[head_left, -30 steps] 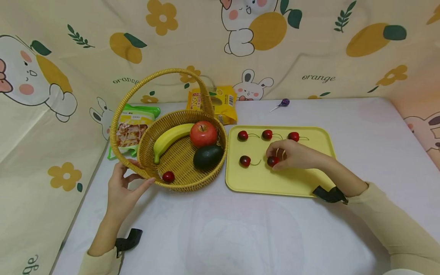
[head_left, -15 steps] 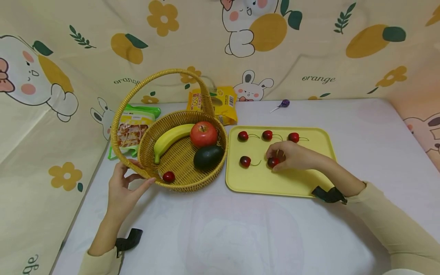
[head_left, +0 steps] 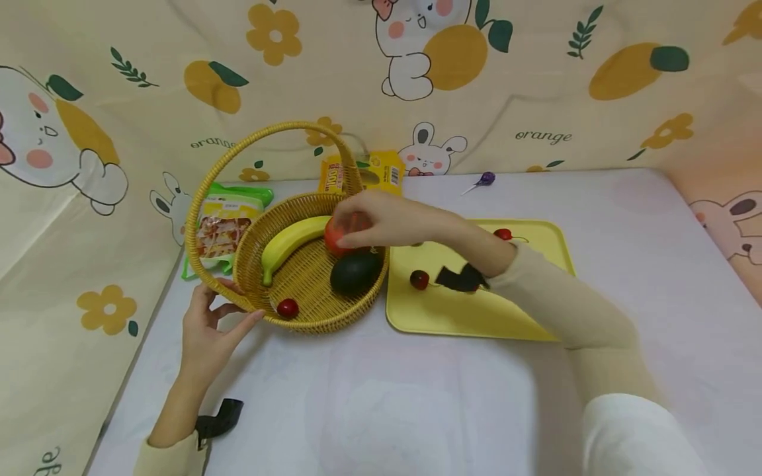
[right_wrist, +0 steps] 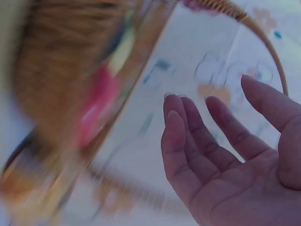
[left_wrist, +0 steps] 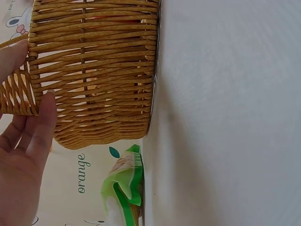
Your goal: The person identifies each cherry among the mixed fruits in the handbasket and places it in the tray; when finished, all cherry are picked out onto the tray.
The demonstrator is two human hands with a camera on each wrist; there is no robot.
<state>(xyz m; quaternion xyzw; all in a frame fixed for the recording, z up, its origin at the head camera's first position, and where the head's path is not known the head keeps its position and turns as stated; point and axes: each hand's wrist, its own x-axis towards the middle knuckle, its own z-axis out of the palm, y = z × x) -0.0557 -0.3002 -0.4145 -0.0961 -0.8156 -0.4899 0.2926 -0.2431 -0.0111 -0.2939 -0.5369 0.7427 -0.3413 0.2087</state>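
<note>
My left hand holds the wicker basket at the foot of its handle, thumb on the rim. In the left wrist view its fingers press the woven side. Inside lie a banana, a red apple, a dark green avocado and a cherry. My right hand hovers over the apple, partly covering it. In the right wrist view that hand has spread, loosely bent fingers and nothing between them. The yellow tray bears cherries, some hidden by my right arm.
Behind the basket lean a yellow snack packet and, to the left, a green-edged food packet. A purple lollipop lies behind the tray. A patterned cloth hangs along the back.
My right hand has left the cherry on the tray and moved left over the basket, with nothing seen in it. My left hand keeps its hold on the basket.
</note>
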